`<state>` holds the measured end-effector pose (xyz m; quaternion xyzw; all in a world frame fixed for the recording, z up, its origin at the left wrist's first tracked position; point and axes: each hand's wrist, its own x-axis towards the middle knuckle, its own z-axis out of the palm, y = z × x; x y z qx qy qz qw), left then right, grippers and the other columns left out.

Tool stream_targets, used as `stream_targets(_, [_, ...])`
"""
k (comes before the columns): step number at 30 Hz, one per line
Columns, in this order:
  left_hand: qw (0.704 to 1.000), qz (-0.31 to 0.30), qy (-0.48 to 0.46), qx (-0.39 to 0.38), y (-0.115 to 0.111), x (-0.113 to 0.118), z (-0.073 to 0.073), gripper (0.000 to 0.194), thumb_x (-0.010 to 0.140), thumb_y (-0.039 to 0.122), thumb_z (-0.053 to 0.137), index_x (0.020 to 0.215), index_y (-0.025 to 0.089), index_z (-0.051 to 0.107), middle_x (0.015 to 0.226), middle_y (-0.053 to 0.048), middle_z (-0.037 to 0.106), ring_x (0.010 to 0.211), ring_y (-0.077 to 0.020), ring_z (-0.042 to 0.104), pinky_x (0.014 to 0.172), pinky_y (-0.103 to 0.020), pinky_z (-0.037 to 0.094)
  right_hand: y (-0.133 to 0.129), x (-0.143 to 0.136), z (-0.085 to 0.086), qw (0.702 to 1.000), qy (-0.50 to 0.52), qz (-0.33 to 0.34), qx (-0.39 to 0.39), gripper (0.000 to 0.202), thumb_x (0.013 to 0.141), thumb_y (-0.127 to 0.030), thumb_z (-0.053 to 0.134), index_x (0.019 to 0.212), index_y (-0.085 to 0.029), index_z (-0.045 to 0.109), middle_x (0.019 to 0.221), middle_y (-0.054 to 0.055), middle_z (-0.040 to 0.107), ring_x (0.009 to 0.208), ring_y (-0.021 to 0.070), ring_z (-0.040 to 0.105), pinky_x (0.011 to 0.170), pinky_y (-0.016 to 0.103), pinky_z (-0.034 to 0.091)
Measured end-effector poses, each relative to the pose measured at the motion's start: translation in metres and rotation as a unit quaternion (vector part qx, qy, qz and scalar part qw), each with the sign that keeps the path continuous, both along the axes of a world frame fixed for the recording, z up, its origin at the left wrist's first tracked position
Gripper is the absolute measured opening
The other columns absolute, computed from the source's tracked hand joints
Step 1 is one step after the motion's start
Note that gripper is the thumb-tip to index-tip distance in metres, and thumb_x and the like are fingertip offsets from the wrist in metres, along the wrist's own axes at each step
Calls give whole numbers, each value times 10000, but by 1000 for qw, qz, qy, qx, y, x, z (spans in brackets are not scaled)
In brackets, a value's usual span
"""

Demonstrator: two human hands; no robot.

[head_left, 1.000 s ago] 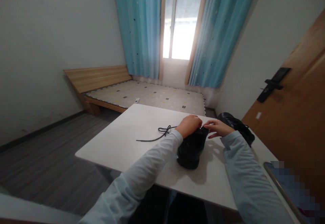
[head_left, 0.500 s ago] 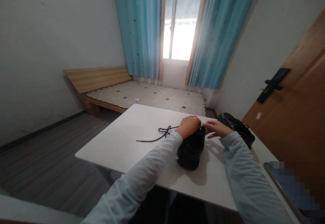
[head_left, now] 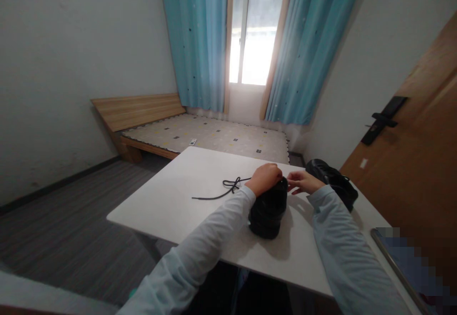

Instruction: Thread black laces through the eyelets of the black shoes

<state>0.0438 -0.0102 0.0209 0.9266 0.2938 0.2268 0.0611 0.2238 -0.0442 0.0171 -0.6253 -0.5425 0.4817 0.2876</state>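
A black shoe (head_left: 268,215) stands on the white table with its heel toward me. My left hand (head_left: 266,177) is closed over the upper part of the shoe, and its fingertips are mostly hidden. From the shoe's left side a dark shoelace (head_left: 217,198) trails across the tabletop in a loose loop, its free end pointing left. At the right side of the shoe, my right hand (head_left: 303,181) has its fingers bent and drawn together close to the opening. Whatever lies between those fingertips is too small to make out.
A second black shoe (head_left: 332,181) rests near the right edge of the white table (head_left: 167,200). Behind are a low bed (head_left: 214,136) and a window with blue curtains (head_left: 200,43). A wooden door (head_left: 410,162) is on the right. A dark flat object (head_left: 403,262) lies at the lower right.
My right hand's fingers have drawn in slightly closer together beside the shoe. My left hand has barely shifted. Shoe and trailing shoelace stay in place.
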Motion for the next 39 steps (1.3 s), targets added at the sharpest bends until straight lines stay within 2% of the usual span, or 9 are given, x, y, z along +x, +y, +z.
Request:
stream_targets(4, [1000, 2, -17, -8, 2, 1, -3, 223, 816, 227, 510, 869, 166, 717, 828, -87, 627, 842, -187, 587, 812, -286, 452, -1, 1, -2, 1000, 22, 8, 2, 388, 564, -406, 795, 615, -149, 508, 611, 3, 639, 591, 142, 653, 513, 234, 516])
stream_targets(10, [997, 42, -62, -36, 3, 2, -8, 218, 785, 339, 584, 904, 201, 705, 838, -65, 631, 836, -186, 577, 803, -292, 449, -2, 3, -4, 998, 59, 19, -2, 414, 538, -429, 800, 636, -153, 508, 624, -21, 629, 576, 127, 645, 504, 228, 512])
stream_targets(15, [989, 50, -124, -56, 6, -10, 1, 250, 824, 351, 530, 892, 188, 706, 810, -61, 635, 788, -166, 580, 796, -278, 445, -3, 4, -3, 999, 42, 12, -2, 396, 560, -411, 793, 625, -151, 503, 636, -12, 633, 581, 124, 643, 488, 211, 499])
stream_targets(20, [987, 75, -136, -53, 13, -47, 16, 236, 823, 297, 531, 909, 157, 700, 842, -74, 652, 740, -148, 587, 788, -265, 447, -4, 6, 0, 999, 22, 28, -7, 395, 556, -421, 794, 631, -149, 517, 673, 16, 650, 617, 136, 645, 508, 225, 500])
stream_targets(26, [985, 114, 28, -125, 10, -103, 27, 268, 796, 365, 553, 888, 161, 701, 836, -72, 690, 714, -166, 608, 694, -256, 443, -3, 11, -1, 999, 21, 36, -12, 399, 548, -446, 794, 639, -154, 539, 729, 40, 664, 634, 145, 640, 516, 239, 502])
stream_targets(29, [971, 149, 103, -157, 7, -133, 21, 230, 713, 338, 646, 870, 178, 697, 842, -57, 692, 732, -170, 614, 661, -238, 432, -2, 12, -1, 999, 26, 34, -13, 413, 526, -456, 802, 640, -155, 545, 739, 41, 664, 635, 149, 640, 512, 241, 500])
stream_targets(34, [944, 194, 185, -193, 2, -177, -3, 271, 611, 275, 716, 870, 203, 685, 886, -34, 679, 795, -163, 606, 654, -208, 417, -3, 14, 0, 999, 33, 25, -7, 397, 522, -434, 809, 638, -155, 553, 755, 48, 672, 636, 151, 638, 518, 254, 504])
stream_targets(37, [930, 229, 203, -204, 0, -195, -14, 316, 558, 264, 737, 866, 223, 679, 870, -20, 674, 782, -161, 601, 627, -202, 404, -4, 15, 1, 999, 32, 15, -7, 381, 521, -414, 815, 639, -154, 561, 769, 54, 676, 643, 152, 639, 522, 258, 510])
stream_targets(39, [927, 238, 204, -206, -1, -202, -17, 275, 560, 251, 727, 831, 223, 684, 855, -20, 674, 775, -161, 602, 622, -204, 400, -4, 15, 2, 999, 31, 10, -4, 381, 511, -408, 820, 638, -152, 568, 776, 55, 677, 644, 150, 638, 524, 256, 512])
